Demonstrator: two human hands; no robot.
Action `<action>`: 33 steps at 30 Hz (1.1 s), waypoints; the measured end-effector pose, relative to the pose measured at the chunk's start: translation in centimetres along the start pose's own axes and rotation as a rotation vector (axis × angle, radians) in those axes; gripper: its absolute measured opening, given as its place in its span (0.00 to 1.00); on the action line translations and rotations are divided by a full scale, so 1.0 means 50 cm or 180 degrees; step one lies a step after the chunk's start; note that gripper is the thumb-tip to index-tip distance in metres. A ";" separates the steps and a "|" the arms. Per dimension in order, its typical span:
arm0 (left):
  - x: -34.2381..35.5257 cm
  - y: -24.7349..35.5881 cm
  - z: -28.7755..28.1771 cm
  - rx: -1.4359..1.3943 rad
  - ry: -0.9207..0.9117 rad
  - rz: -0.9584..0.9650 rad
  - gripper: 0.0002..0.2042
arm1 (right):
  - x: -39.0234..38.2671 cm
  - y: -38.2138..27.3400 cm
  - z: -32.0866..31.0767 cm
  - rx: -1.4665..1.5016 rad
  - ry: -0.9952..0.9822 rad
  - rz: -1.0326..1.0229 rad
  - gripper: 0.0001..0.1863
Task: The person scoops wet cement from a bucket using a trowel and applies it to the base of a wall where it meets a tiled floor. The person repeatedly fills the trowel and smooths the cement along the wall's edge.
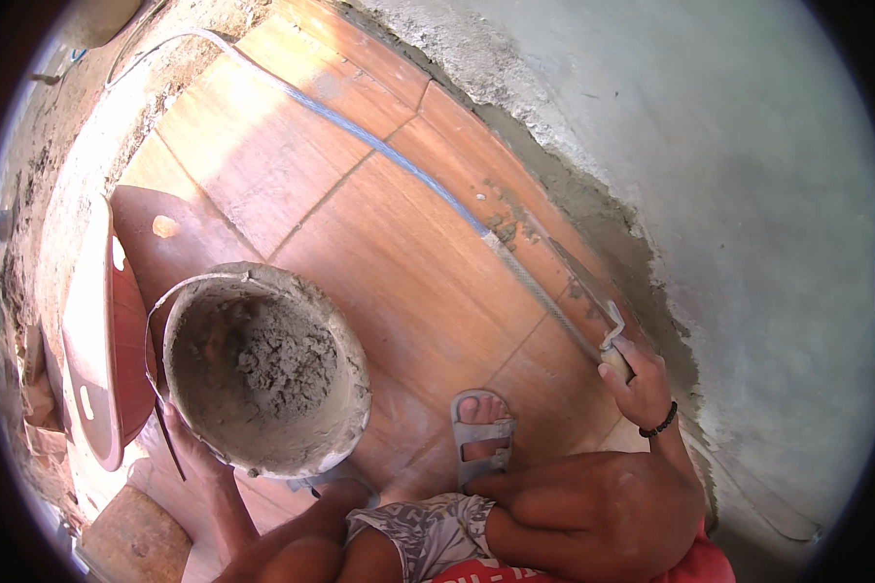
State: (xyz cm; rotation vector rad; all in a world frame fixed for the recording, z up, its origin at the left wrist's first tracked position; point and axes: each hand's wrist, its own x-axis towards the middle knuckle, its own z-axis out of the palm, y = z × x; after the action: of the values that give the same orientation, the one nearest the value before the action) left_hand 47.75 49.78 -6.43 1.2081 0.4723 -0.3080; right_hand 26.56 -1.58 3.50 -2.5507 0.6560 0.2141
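My left hand (192,442) grips the lower-left side of a cement-caked bucket (340,398) with a wire handle and crumbly grey mortar (282,364) inside. My right hand (640,387) is closed on the handle of a trowel (612,363), whose blade lies along the edge of the orange tiles, beside a band of wet grey mortar (666,301) at the foot of the grey cement surface (758,194). A braided blue and clear hose (389,151) runs diagonally across the tiles to near my right hand.
A reddish shallow pan (126,350) stands on edge left of the bucket. Orange tiles (418,262) surround my sandalled feet (481,428). Rough dirt and debris (44,155) border the tiles at left, and a pale container (87,24) sits at top left.
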 end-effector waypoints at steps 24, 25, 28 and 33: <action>-0.002 -0.008 -0.004 0.0046 0.0084 0.0084 0.27 | 0.171 0.046 0.220 0.0039 0.0304 0.0353 0.23; -0.002 -0.008 -0.001 0.0001 0.0023 0.0078 0.27 | 0.162 0.045 0.207 0.0014 0.0395 0.0271 0.22; -0.002 -0.008 0.006 -0.0102 0.0080 0.0007 0.27 | 0.137 0.025 0.152 0.0275 0.0700 -0.0062 0.22; 0.003 -0.008 0.000 -0.0166 -0.0151 0.0055 0.27 | 0.103 0.048 0.091 0.1059 0.0401 0.0439 0.22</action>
State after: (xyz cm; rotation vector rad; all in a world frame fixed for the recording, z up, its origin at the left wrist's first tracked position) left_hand 47.70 49.65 -6.84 1.1512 0.4260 -0.3072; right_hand 29.78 -3.25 -2.81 -2.2147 0.8409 -0.0109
